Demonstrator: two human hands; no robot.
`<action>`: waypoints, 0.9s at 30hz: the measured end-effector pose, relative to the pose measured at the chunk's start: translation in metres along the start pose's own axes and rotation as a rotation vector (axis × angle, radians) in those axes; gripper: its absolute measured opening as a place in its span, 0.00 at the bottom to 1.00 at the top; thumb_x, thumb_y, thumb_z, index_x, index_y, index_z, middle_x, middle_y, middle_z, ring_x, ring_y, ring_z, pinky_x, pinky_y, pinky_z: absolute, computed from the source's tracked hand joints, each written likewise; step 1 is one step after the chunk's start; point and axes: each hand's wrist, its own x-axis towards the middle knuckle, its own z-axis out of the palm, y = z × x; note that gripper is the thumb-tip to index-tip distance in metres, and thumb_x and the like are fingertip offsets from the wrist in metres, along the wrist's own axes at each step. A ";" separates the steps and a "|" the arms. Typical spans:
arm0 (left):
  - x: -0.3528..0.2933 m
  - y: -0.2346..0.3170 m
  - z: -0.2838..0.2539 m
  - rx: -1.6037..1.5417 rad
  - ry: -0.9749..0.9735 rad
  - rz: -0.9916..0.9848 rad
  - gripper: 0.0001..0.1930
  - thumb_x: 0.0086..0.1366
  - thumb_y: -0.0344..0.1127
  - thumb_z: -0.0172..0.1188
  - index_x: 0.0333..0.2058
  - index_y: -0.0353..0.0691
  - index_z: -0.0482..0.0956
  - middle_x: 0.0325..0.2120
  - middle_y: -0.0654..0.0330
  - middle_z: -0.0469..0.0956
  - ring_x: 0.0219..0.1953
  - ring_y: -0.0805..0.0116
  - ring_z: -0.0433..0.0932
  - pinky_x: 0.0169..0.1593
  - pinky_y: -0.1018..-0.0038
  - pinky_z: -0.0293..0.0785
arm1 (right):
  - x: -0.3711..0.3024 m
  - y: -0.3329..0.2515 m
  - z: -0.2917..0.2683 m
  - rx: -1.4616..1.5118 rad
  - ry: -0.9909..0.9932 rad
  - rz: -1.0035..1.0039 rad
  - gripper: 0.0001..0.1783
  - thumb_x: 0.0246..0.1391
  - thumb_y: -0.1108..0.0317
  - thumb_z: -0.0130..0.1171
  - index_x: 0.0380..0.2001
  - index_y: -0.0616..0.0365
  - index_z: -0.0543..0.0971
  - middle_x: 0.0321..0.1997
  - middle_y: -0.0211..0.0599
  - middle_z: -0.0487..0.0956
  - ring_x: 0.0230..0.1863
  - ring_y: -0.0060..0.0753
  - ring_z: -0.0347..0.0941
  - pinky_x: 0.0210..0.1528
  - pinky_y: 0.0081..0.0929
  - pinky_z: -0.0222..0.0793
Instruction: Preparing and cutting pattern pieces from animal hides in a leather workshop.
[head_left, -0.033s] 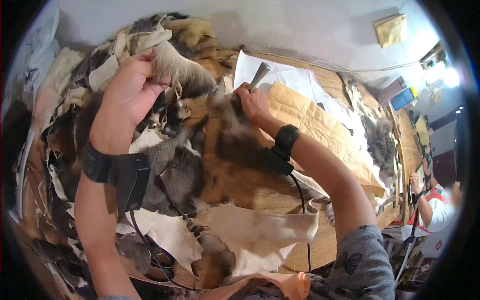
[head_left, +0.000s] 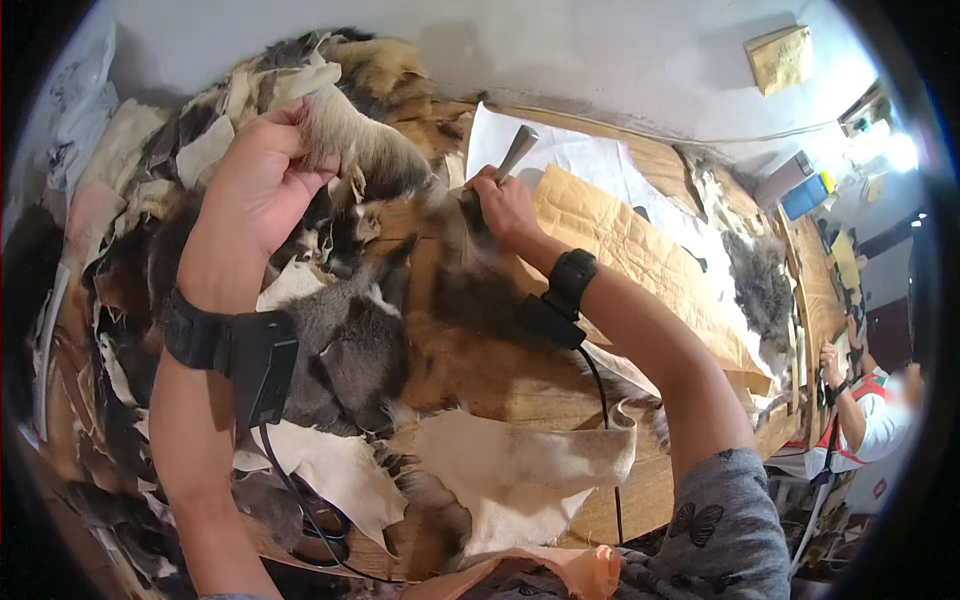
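Observation:
Up at the left of centre, my left hand (head_left: 268,172) pinches the edge of a grey-tan fur piece (head_left: 372,145), hair side showing. The piece stretches rightward toward my right hand (head_left: 507,205), which is closed around a flat metal tool (head_left: 518,152). That tool's flared grey end sticks up above the fist. Its lower end is hidden by the hand and by blurred dark fur. Below the hands lies a dark grey fur piece (head_left: 350,350). Nearer to me, a pale hide piece (head_left: 500,460) rests with its skin side up.
Fur and hide scraps (head_left: 150,235) heap up on the left. A creased brown paper sheet (head_left: 620,260) and a white sheet (head_left: 580,160) cover the right of the wooden table (head_left: 490,375). A blue container (head_left: 803,200) stands far right, near another person (head_left: 860,415). Cables hang from both my wrists.

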 end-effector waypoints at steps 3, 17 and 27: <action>0.001 0.006 0.007 -0.047 -0.043 0.006 0.14 0.54 0.17 0.44 0.40 0.31 0.67 0.32 0.57 0.70 0.31 0.69 0.69 0.32 0.77 0.67 | 0.010 0.012 0.004 0.032 0.000 0.026 0.10 0.47 0.70 0.42 0.26 0.65 0.72 0.28 0.54 0.74 0.29 0.56 0.72 0.32 0.44 0.67; 0.024 0.045 0.034 -0.068 0.034 0.164 0.14 0.52 0.19 0.41 0.39 0.25 0.68 0.35 0.50 0.70 0.35 0.61 0.67 0.37 0.71 0.66 | 0.036 0.027 0.018 -0.071 0.150 -0.055 0.11 0.48 0.69 0.43 0.23 0.63 0.73 0.27 0.50 0.75 0.26 0.55 0.71 0.31 0.43 0.68; -0.012 0.060 0.049 -0.050 0.121 0.211 0.09 0.55 0.21 0.47 0.37 0.28 0.66 0.30 0.58 0.65 0.30 0.70 0.62 0.32 0.78 0.60 | 0.057 0.064 0.038 -0.063 0.124 -0.013 0.13 0.48 0.64 0.44 0.26 0.60 0.75 0.25 0.52 0.75 0.30 0.57 0.71 0.35 0.45 0.67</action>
